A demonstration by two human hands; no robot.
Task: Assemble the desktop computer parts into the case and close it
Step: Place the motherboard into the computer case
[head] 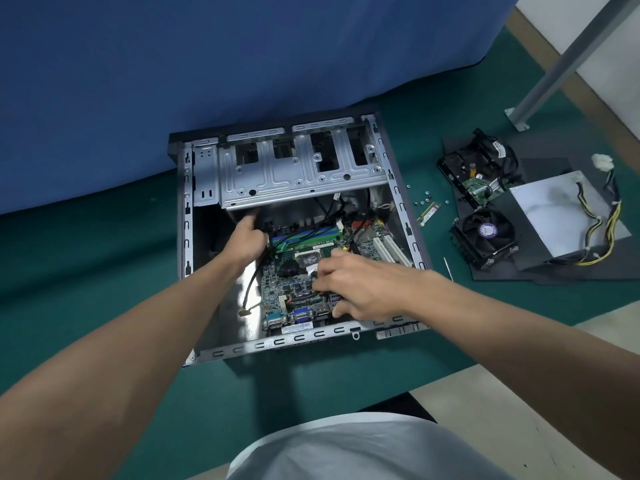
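An open metal computer case [187, 237] lies flat on the green table. A green motherboard [277, 289] sits inside it, with black cables across it. My left hand [246, 239] reaches deep into the case under the drive cage [298, 174]; its fingers are curled at the board's far left edge, and what they hold is hidden. My right hand [356, 285] rests on the board's near right part, fingers curled around a black cable by the rear ports.
To the right of the case lie a cooler fan [485, 235], a hard drive [467, 171], a silver power supply [554, 216] with yellow and black wires, a loose RAM stick [428, 213], several small screws [422, 199] and a thin screwdriver [448, 268]. A blue cloth hangs behind.
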